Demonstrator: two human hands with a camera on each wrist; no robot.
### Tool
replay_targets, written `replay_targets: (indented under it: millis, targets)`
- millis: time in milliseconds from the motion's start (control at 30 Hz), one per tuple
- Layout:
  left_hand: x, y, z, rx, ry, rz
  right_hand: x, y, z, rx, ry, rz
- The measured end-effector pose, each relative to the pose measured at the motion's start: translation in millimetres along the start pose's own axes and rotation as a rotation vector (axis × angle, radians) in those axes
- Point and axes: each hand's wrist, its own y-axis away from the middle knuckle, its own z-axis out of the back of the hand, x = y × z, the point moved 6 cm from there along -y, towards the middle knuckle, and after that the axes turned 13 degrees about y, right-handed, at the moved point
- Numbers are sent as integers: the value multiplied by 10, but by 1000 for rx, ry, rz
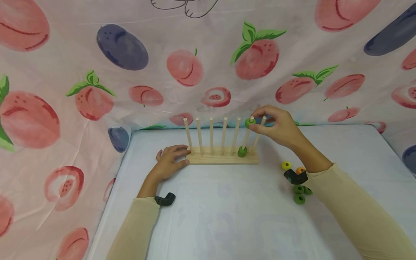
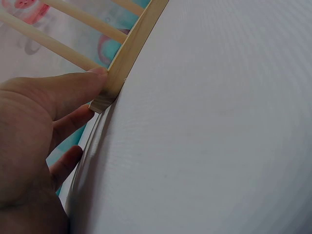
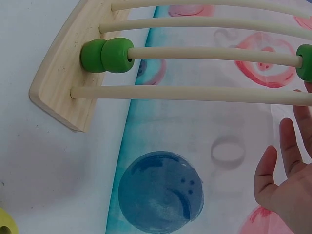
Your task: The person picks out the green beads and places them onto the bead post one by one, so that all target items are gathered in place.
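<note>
A white tabletop bears a pale wooden seven-peg rack.
The left hand grips its nine-o'clock end; the right hand, toward two, is beside a wooden peg, pinching the round green bead around its tip.

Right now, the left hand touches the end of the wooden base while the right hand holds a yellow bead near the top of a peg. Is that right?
Not quite: in the head view, the bead that the right hand holds near the top of the peg is green, not yellow. The left hand does touch the end of the wooden base.
</note>
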Motion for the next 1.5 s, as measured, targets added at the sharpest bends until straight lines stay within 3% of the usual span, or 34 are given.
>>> replay_targets:
  millis: [1300,1500]
  targets:
    - [-21,4,4,-3,11,-16,6,3,14,24,-4,2]
    - [9,-7,-3,-2,5,-13,-73,30,61,66,25,-9]
